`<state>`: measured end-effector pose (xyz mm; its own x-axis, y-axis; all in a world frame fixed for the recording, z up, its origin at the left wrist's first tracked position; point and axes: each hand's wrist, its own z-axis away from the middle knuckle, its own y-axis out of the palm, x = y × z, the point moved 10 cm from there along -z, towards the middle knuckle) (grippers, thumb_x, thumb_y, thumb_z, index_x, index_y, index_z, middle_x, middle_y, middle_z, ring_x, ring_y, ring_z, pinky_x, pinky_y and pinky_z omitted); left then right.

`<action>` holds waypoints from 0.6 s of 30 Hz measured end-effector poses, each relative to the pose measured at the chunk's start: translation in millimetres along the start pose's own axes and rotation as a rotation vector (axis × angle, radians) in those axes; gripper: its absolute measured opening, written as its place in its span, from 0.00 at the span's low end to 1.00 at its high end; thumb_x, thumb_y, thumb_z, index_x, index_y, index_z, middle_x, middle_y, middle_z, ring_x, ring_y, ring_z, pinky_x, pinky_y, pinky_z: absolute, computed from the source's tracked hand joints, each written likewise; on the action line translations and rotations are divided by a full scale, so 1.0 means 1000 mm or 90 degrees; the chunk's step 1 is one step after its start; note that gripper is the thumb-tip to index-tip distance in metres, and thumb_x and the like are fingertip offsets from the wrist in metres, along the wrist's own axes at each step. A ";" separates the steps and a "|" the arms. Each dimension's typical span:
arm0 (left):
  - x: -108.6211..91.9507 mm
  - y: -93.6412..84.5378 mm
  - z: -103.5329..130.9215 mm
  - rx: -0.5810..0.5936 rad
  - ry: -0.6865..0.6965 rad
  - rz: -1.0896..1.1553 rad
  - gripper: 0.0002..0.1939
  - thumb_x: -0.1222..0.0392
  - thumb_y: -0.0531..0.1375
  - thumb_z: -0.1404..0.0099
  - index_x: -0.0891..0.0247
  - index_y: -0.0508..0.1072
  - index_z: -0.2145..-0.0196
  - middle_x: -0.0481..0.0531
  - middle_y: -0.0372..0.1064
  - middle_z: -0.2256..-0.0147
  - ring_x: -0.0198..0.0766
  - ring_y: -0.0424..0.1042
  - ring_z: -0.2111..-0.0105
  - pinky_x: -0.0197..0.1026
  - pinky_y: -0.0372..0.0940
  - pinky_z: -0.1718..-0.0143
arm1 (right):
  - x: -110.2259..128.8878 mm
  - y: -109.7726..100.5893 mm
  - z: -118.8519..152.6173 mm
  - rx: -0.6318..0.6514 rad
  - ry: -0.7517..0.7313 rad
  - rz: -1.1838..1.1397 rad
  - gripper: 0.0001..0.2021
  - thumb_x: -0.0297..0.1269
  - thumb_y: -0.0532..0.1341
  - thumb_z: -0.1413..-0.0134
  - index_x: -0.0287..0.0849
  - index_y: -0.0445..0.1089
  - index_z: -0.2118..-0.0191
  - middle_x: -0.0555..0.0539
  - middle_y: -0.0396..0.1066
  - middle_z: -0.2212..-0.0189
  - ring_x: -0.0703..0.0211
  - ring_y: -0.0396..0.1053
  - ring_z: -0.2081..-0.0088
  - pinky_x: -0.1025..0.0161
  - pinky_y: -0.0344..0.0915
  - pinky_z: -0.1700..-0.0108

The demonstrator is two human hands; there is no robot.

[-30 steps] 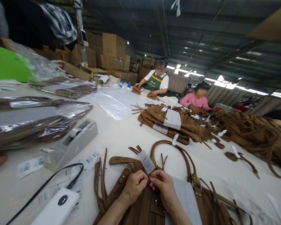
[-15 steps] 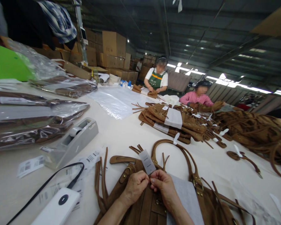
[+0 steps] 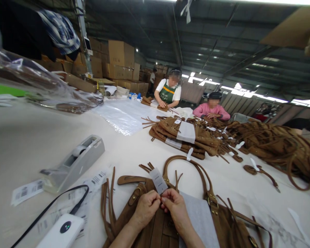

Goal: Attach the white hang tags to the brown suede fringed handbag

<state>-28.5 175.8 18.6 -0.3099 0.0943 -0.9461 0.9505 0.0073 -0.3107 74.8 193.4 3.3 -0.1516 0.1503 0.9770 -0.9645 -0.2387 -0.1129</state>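
Note:
Both hands meet over a brown bag (image 3: 155, 229) that lies on the white table at the bottom centre. My left hand (image 3: 147, 206) and my right hand (image 3: 173, 206) are closed, fingertips pinched together just below a grey hang tag (image 3: 158, 180). What they pinch is too small to make out; a speck of orange shows between them. The bag's looped handle (image 3: 188, 157) stands up behind, with a white tie on it. Grey-white paper (image 3: 198, 217) is wrapped around the bag beside my right hand.
A tape dispenser (image 3: 74, 162), barcode labels (image 3: 27, 192) and a white device (image 3: 62, 231) with a black cable lie left. More brown bags (image 3: 175, 134) are piled behind and right. Plastic sheets (image 3: 126, 112) lie farther back. Two people work across the table.
The view has shifted slightly, and my hands remain pinched below the tag. At the left, the plastic-wrapped bags have been lifted from the table. The people across have moved their hands.

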 end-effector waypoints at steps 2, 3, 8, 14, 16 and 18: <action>-0.004 -0.001 0.001 -0.004 0.017 -0.010 0.09 0.64 0.49 0.46 0.64 0.64 0.80 0.47 0.62 0.77 0.33 0.62 0.73 0.34 0.55 0.70 | 0.010 -0.005 0.004 -0.051 -0.063 0.101 0.05 0.37 0.55 0.58 0.42 0.61 0.75 0.52 0.62 0.80 0.62 0.61 0.78 0.66 0.57 0.77; -0.006 -0.001 0.002 -0.005 0.027 -0.013 0.08 0.64 0.49 0.46 0.64 0.64 0.80 0.47 0.62 0.76 0.33 0.62 0.73 0.34 0.55 0.70 | 0.019 -0.009 0.006 -0.089 -0.106 0.161 0.06 0.38 0.54 0.56 0.42 0.61 0.75 0.51 0.62 0.78 0.61 0.62 0.76 0.64 0.59 0.75; -0.008 -0.001 0.003 -0.012 0.060 -0.042 0.08 0.67 0.49 0.47 0.64 0.64 0.80 0.47 0.60 0.77 0.32 0.62 0.73 0.34 0.54 0.70 | 0.054 -0.015 0.002 -0.232 -0.187 0.382 0.09 0.39 0.54 0.53 0.41 0.63 0.66 0.44 0.61 0.67 0.53 0.62 0.65 0.57 0.58 0.62; -0.013 -0.002 0.003 -0.015 0.079 -0.064 0.08 0.67 0.49 0.46 0.63 0.66 0.78 0.47 0.62 0.75 0.33 0.63 0.72 0.34 0.56 0.69 | 0.054 -0.015 -0.031 -0.196 -0.147 0.402 0.07 0.27 0.56 0.64 0.43 0.67 0.73 0.47 0.60 0.70 0.55 0.62 0.68 0.60 0.56 0.63; -0.018 -0.005 0.005 -0.020 0.087 -0.055 0.08 0.66 0.50 0.46 0.63 0.68 0.77 0.48 0.62 0.74 0.34 0.63 0.71 0.35 0.57 0.67 | 0.053 -0.020 -0.035 -0.177 -0.147 0.360 0.01 0.30 0.57 0.62 0.42 0.65 0.77 0.50 0.61 0.76 0.57 0.61 0.71 0.62 0.57 0.65; -0.021 -0.008 0.006 -0.027 0.098 -0.029 0.08 0.66 0.51 0.46 0.63 0.69 0.75 0.49 0.63 0.72 0.35 0.64 0.68 0.36 0.58 0.65 | 0.054 -0.023 -0.033 -0.155 -0.158 0.304 0.04 0.36 0.56 0.57 0.42 0.64 0.76 0.52 0.62 0.79 0.60 0.61 0.72 0.65 0.58 0.68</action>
<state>-29.6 167.9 40.4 -0.3484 0.2446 -0.9049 0.9367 0.0560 -0.3456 82.0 238.4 53.2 -0.5547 -0.1558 0.8173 -0.8280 0.0068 -0.5607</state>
